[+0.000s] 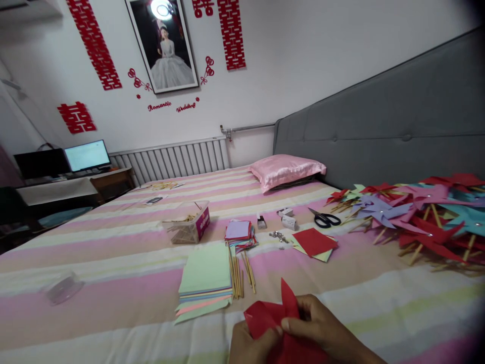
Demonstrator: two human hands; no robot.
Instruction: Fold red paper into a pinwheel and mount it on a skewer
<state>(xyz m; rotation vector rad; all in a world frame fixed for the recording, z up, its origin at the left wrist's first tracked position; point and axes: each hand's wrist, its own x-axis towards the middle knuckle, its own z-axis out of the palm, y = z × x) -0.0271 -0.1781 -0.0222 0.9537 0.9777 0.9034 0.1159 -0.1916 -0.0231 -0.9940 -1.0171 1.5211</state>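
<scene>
A sheet of red paper (265, 316), partly folded with one pointed flap standing up, is held between both hands low in the view. My left hand (252, 344) pinches its left side, thumb on top. My right hand (316, 323) grips the right side, its thumb pressed near the middle beside the left thumb. The lower part of the paper runs out of the frame. Just beyond the hands lie several thin wooden sticks (237, 275) and a stack of coloured paper (206, 270) with light green on top.
Finished paper pinwheels (382, 212) are heaped at the right. Black-handled scissors (326, 219), red paper squares (314, 241), small metal pins (279, 236), small boxes (288, 221), smaller paper squares (239, 230) and a clear tub of sticks (189, 225) lie on the striped bedspread (125, 283). A pink pillow (286, 169) sits behind.
</scene>
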